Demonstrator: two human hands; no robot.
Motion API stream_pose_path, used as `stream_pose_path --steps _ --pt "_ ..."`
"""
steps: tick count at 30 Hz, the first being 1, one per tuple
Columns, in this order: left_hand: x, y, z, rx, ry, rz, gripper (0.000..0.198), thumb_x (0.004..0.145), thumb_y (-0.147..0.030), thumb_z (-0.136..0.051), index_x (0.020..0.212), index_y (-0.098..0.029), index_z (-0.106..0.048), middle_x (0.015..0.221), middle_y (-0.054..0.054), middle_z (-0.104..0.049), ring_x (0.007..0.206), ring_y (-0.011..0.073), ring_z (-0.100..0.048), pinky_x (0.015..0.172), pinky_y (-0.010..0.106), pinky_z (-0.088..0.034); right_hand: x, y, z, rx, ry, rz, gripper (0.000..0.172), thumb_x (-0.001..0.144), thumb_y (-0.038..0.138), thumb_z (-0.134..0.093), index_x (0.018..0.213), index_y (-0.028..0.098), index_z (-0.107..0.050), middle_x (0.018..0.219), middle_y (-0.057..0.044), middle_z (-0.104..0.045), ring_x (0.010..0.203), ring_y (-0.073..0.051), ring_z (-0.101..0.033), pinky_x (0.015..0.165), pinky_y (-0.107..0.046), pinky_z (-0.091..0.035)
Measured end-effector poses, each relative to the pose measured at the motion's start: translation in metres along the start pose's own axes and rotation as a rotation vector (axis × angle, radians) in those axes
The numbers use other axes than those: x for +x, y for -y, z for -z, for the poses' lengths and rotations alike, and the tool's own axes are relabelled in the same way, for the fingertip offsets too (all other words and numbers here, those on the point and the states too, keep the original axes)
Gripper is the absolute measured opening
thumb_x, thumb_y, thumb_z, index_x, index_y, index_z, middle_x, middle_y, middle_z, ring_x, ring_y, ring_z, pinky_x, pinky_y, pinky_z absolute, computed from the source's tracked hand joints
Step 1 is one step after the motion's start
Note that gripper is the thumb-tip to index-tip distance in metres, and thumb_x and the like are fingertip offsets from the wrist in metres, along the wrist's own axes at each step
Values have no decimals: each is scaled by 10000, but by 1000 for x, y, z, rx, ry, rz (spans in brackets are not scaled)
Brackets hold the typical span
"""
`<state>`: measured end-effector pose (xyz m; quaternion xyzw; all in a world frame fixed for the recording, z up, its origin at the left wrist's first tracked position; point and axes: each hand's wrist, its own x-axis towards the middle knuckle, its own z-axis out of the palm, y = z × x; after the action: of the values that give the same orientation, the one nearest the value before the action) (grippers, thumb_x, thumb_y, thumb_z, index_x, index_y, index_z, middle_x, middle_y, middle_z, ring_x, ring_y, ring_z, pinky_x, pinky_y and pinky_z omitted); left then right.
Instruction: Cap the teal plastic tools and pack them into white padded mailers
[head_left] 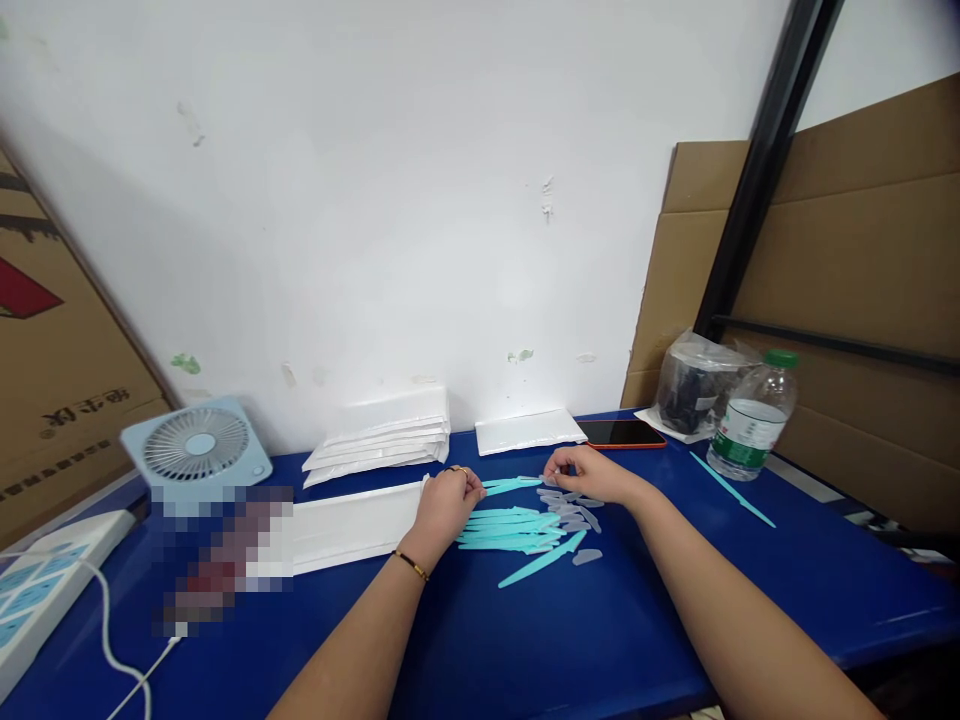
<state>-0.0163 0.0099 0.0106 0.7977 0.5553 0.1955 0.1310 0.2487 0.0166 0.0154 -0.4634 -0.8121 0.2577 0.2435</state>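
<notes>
My left hand (450, 505) is closed in a pinch on the end of a slim turquoise eyebrow razor (514, 484), which points right. Just beyond the razor's tip, my right hand (581, 474) has its fingertips pinched on a small translucent blade cap (552, 481), partly hidden by the fingers. Below both hands lies a pile of turquoise razors (510, 530), roughly side by side. Several loose translucent caps (576, 520) are scattered at the pile's right end. One razor (541, 560) rests askew in front, near a single cap (587, 557).
White packets (379, 435) are stacked against the wall, with another packet (531, 432) beside them. A long white packet (352, 525) lies left of my left hand. A phone (622, 433), water bottle (754, 420) and stray razor (731, 488) are at right; a fan (196, 445) and power strip (60, 590) at left.
</notes>
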Motion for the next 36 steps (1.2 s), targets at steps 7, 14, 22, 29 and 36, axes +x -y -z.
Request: stream_pose_path --steps 7,14,22,29,36 --pt "-1 -4 4 80 -5 7 134 810 -301 -512 794 -211 -611 844 10 -641 828 173 -573 775 305 -344 1 3 -1 -41 11 42 189 786 222 -499 850 171 -669 842 -50 -656 732 -153 -578 638 -234 -437" --pt "0 -4 7 43 4 -16 141 813 -288 -503 784 -205 -613 829 12 -637 813 161 -574 699 251 -358 2 9 -1 -61 5 62 190 799 230 -492 856 174 -664 858 -50 -650 734 -153 -576 639 -236 -438" --pt "-2 -15 3 119 -68 -43 146 806 -316 -533 877 -223 -620 937 20 -624 912 182 -542 760 292 -354 9 2 -16 -95 -8 82 192 793 228 -482 846 171 -657 840 -45 -644 679 -139 -562 598 -227 -418" --pt "-5 -7 7 86 47 -92 140 774 -331 -553 817 -233 -644 892 14 -625 888 182 -550 741 277 -381 12 -31 -3 -195 -85 -115 156 731 194 -531 781 170 -676 746 -41 -664 667 -157 -575 597 -238 -404" --pt "-3 3 -5 -55 192 -45 145 763 -315 -541 748 -203 -632 761 2 -649 710 144 -583 582 223 -384 11 -31 0 -278 -158 -67 134 693 235 -601 782 203 -696 825 -39 -661 712 -166 -573 621 -246 -406"
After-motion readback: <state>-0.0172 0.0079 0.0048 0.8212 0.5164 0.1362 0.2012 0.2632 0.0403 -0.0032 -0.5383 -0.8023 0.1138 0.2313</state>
